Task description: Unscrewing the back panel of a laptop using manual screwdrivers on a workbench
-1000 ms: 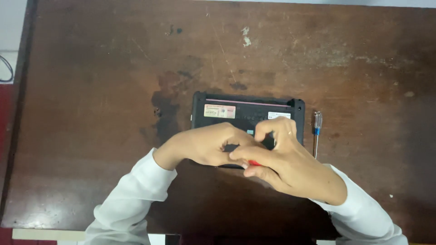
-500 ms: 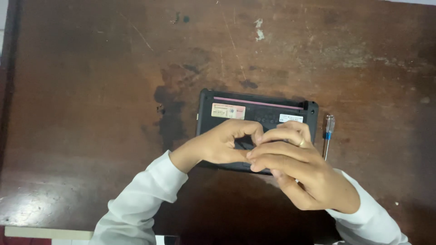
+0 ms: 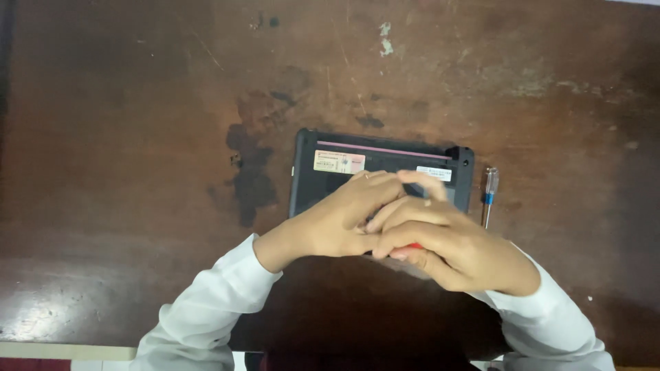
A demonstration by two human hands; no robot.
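Two white sleeves entered from near edge of frame, converging over centre of table. Both hands found overlapped atop black device, lying flat with underside up, labels facing camera. Placement judged deliberate: flat, underside exposed, square to near edge, so as to give access to rear panel.

Right hand curled mostly closed around slim tool with red handle; only a sliver of red visible beneath fingers, tip hidden. Forefinger extended forward onto device near white label. Grip judged firm, as for pressing downward; exact contact point of tool not visible.

Left hand laid partly closed over lower portion of device, fingers bent and tucked against right hand, touching it. Nothing separate seen held; appeared to steady device and guide the other hand. Whether any small part lay beneath palm: cannot tell.

Beyond hands, upper strip of device left uncovered, showing pink-and-cream label at left and corner boss at right.

Just beside right edge of device, apart from it, second screwdriver with clear-and-blue handle lay parallel to that edge, untouched, within easy reach of right hand.

Further out, worn brown tabletop noted, with dark stain left of device and pale chipped patch near far edge.
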